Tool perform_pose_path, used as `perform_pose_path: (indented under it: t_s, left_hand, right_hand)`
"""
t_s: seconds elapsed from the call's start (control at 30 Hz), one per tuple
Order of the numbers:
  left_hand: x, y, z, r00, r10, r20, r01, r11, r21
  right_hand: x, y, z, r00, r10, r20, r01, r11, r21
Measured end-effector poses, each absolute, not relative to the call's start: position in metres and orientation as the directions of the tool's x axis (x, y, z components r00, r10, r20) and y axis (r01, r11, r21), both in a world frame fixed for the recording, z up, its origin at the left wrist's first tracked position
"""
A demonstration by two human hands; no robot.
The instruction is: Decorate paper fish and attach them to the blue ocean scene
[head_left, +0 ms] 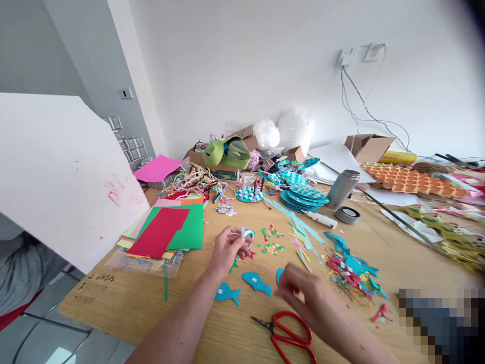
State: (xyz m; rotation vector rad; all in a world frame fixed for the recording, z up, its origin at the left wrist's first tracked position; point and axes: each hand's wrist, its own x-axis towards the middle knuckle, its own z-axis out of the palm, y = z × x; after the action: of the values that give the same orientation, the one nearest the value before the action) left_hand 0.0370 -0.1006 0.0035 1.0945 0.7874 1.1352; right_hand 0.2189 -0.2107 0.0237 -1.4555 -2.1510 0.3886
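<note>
Craftwork on a wooden table (125,303). Lifts the left hand (227,247) just above the tabletop, thumb and forefinger pinched on a small white-and-blue paper piece (247,233), other fingers curled loosely underneath. Holds the right hand (303,293) low and nearer the body, blurred, fingers bent and close together; cannot tell whether anything sits between them. Fingertips right at a blue paper shape (279,275), half hidden behind the hand, contact unclear. Between the two hands, flat on the wood, a blue paper fish (256,282), and a second fish (226,293) just left of it beside the left forearm. Red scissors (290,333) lying shut under the right wrist, blades pointing left. Pile of scraps (352,268) right of that hand; stack of coloured sheets (170,227) well left of the pinching hand.
</note>
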Motion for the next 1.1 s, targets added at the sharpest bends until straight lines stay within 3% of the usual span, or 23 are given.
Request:
perform_pose_path:
  t_s: [0.1,0.2,0.33,0.43,0.53,0.63,0.8,1.1]
  left_hand:
    - [0.035,-0.098,0.005,0.220,0.975,0.028,-0.336,0.049,0.941]
    - [0.033,-0.095,0.007,0.175,0.984,0.024,-0.364,0.042,0.931]
    - [0.031,-0.093,0.009,0.137,0.991,0.010,-0.393,0.045,0.919]
    - [0.032,-0.094,0.009,0.138,0.990,-0.001,-0.383,0.054,0.922]
    - [0.034,-0.095,0.007,0.147,0.989,-0.003,-0.359,0.056,0.932]
    - [0.036,-0.096,0.004,0.146,0.989,0.015,-0.317,0.032,0.948]
    - [0.035,-0.099,0.005,0.124,0.988,0.093,-0.173,-0.071,0.982]
    - [0.036,-0.101,0.004,0.114,0.978,0.172,-0.063,-0.165,0.984]
  right_hand:
    - [0.222,-0.237,-0.002,-0.380,0.923,-0.062,0.867,0.332,-0.372]
    - [0.221,-0.251,-0.028,-0.329,0.936,-0.127,0.916,0.283,-0.284]
    - [0.222,-0.254,-0.031,-0.283,0.956,-0.075,0.908,0.242,-0.342]
    - [0.226,-0.248,-0.007,-0.308,0.950,-0.058,0.809,0.229,-0.542]
    - [0.227,-0.228,0.022,-0.390,0.921,-0.015,0.583,0.234,-0.778]
    - [0.221,-0.199,0.037,-0.319,0.944,0.085,0.420,0.222,-0.880]
    - [0.202,-0.164,0.033,-0.158,0.957,0.244,0.458,0.290,-0.840]
    - [0.203,-0.169,0.016,-0.127,0.971,0.204,0.720,0.232,-0.654]
